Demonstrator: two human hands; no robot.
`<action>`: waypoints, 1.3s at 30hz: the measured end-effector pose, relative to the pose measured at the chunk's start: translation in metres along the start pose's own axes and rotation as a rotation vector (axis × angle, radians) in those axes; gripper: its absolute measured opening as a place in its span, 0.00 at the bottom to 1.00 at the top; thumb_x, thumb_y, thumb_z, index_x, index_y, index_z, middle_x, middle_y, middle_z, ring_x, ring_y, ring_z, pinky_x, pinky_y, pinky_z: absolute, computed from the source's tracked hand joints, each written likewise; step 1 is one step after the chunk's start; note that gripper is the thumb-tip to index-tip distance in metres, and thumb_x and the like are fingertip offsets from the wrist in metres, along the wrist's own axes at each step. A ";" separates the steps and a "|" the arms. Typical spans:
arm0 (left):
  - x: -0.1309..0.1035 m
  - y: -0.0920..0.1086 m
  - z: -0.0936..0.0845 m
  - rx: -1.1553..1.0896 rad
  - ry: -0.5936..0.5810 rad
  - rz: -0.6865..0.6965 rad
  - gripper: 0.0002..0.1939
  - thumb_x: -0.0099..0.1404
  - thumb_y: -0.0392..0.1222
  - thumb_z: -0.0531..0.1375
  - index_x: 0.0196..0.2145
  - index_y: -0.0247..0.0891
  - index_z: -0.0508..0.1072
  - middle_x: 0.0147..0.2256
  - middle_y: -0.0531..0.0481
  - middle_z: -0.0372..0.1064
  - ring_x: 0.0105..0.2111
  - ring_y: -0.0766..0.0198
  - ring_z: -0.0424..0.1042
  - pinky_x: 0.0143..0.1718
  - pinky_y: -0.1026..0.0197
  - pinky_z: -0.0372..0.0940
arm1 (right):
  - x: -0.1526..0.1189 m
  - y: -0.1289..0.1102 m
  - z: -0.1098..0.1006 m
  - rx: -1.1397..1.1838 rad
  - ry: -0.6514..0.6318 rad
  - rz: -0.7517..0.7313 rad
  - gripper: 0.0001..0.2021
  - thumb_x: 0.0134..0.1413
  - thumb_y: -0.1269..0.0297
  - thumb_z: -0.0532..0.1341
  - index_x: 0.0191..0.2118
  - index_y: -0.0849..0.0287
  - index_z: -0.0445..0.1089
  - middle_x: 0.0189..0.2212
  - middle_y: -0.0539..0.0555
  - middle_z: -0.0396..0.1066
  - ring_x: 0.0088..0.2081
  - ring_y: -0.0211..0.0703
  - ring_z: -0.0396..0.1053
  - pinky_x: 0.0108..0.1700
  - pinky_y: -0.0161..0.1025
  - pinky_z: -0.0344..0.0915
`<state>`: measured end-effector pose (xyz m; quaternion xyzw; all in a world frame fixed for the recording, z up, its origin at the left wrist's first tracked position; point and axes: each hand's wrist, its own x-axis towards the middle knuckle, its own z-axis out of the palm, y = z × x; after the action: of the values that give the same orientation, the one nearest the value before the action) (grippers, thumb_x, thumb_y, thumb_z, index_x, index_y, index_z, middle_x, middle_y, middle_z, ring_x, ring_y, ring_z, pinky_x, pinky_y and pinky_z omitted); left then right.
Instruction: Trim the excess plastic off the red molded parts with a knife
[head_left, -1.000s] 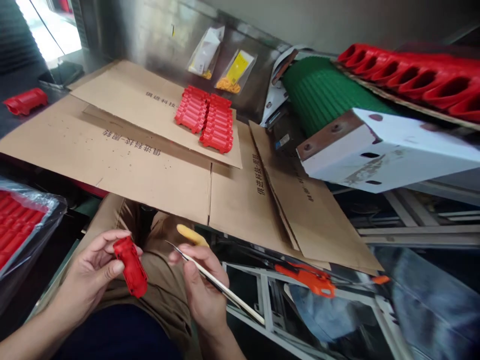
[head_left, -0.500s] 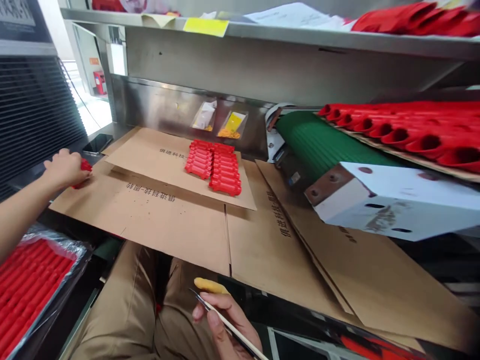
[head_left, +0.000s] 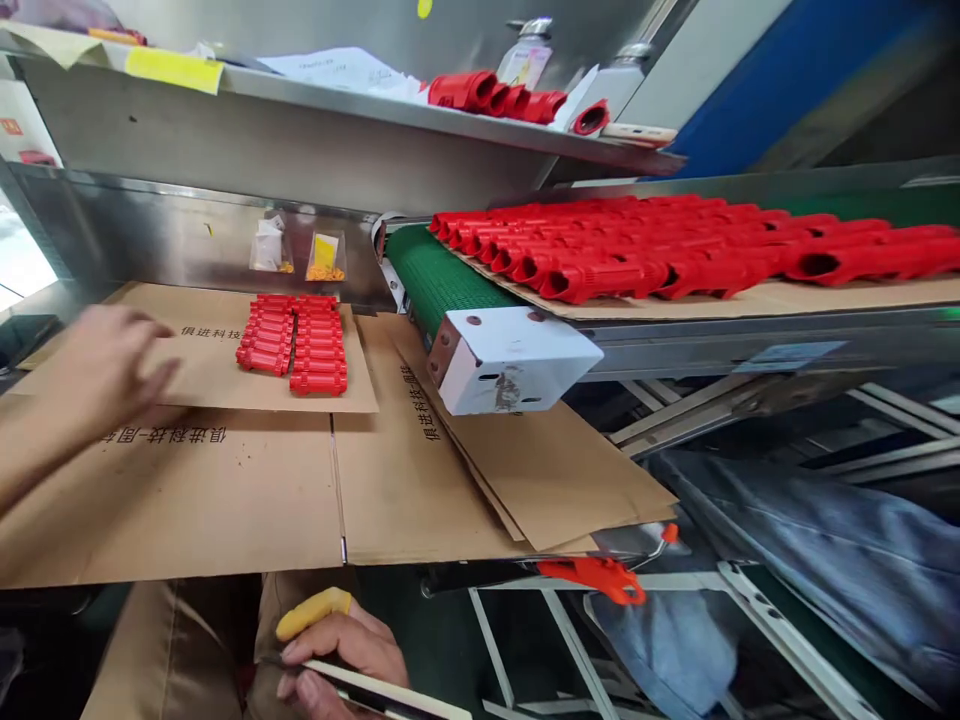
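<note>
Tweezers [head_left: 375,688] are pinched in the right hand [head_left: 337,660]; the open, blurred left hand [head_left: 105,365] could knock the stacked red parts [head_left: 294,343].

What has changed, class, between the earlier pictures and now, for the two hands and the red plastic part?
The left hand held a red plastic part a second ago, carried it far left, and now hovers blurred over the brown cardboard sheet; the part is not visible. The right hand still grips the thin pale-handled blade tool. The two rows of red plastic parts stayed in place.
</note>
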<state>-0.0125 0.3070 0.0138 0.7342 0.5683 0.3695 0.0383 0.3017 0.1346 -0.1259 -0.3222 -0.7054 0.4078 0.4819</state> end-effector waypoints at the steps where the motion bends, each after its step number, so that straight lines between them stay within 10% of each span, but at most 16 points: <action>1: 0.010 0.008 0.021 0.054 -0.058 0.049 0.11 0.62 0.46 0.67 0.36 0.36 0.75 0.45 0.37 0.75 0.60 0.30 0.67 0.66 0.31 0.55 | 0.002 -0.002 0.001 0.007 0.007 0.001 0.14 0.73 0.50 0.62 0.44 0.52 0.81 0.26 0.52 0.84 0.30 0.48 0.81 0.40 0.44 0.79; 5: 0.048 0.024 0.087 0.193 -0.131 0.182 0.07 0.61 0.35 0.61 0.25 0.40 0.70 0.42 0.30 0.75 0.54 0.33 0.70 0.57 0.34 0.61 | -0.008 -0.004 0.001 0.008 0.087 -0.026 0.22 0.73 0.43 0.59 0.37 0.51 0.82 0.20 0.51 0.81 0.28 0.49 0.82 0.33 0.41 0.77; 9: 0.032 0.025 0.077 0.258 -0.107 0.221 0.10 0.67 0.38 0.58 0.27 0.39 0.72 0.36 0.40 0.74 0.47 0.43 0.74 0.48 0.44 0.65 | -0.035 0.002 -0.011 0.010 0.143 0.098 0.14 0.73 0.52 0.61 0.40 0.51 0.81 0.23 0.52 0.82 0.29 0.48 0.82 0.41 0.44 0.80; 13: -0.067 0.041 0.038 -0.136 -0.179 0.055 0.12 0.65 0.53 0.65 0.39 0.42 0.79 0.24 0.54 0.71 0.20 0.62 0.70 0.22 0.64 0.62 | -0.043 -0.003 -0.018 0.272 0.304 0.292 0.14 0.69 0.49 0.66 0.43 0.54 0.79 0.29 0.51 0.78 0.21 0.38 0.76 0.24 0.32 0.73; 17: -0.183 0.080 0.031 -0.699 -0.450 -0.350 0.15 0.65 0.53 0.69 0.46 0.46 0.87 0.40 0.43 0.86 0.37 0.50 0.85 0.36 0.62 0.78 | -0.025 -0.018 -0.010 0.344 0.192 0.505 0.19 0.63 0.45 0.70 0.46 0.56 0.76 0.23 0.44 0.69 0.17 0.30 0.63 0.18 0.26 0.61; 21: -0.252 0.099 0.038 -0.919 -0.571 -0.740 0.20 0.66 0.54 0.70 0.54 0.50 0.86 0.48 0.41 0.85 0.46 0.46 0.84 0.48 0.55 0.78 | -0.013 -0.019 0.007 0.302 -0.024 0.616 0.22 0.64 0.42 0.68 0.36 0.59 0.73 0.21 0.44 0.66 0.17 0.30 0.61 0.19 0.26 0.59; 29: -0.291 0.107 0.049 -0.922 -0.082 -1.046 0.20 0.58 0.55 0.76 0.43 0.43 0.83 0.34 0.49 0.79 0.28 0.64 0.73 0.31 0.67 0.71 | -0.037 -0.006 0.041 0.260 -0.029 0.731 0.23 0.58 0.40 0.71 0.40 0.56 0.69 0.21 0.42 0.67 0.17 0.30 0.64 0.19 0.25 0.58; 36: -0.294 0.098 0.056 -0.878 -0.099 -1.064 0.19 0.64 0.61 0.71 0.37 0.41 0.81 0.25 0.55 0.67 0.21 0.70 0.59 0.20 0.69 0.56 | -0.041 -0.007 0.047 0.215 -0.009 0.667 0.22 0.66 0.40 0.65 0.34 0.56 0.69 0.20 0.44 0.68 0.17 0.34 0.68 0.21 0.29 0.61; 39: -0.297 0.091 0.059 -0.888 -0.024 -0.973 0.16 0.64 0.56 0.73 0.40 0.42 0.82 0.32 0.51 0.73 0.27 0.66 0.68 0.28 0.68 0.67 | -0.043 -0.008 0.044 -0.028 0.009 0.580 0.20 0.71 0.48 0.61 0.31 0.56 0.70 0.18 0.45 0.68 0.19 0.35 0.68 0.23 0.30 0.62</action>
<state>0.0716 0.0399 -0.1337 0.3118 0.6286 0.5011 0.5065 0.2737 0.0825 -0.1456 -0.5189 -0.5872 0.5172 0.3441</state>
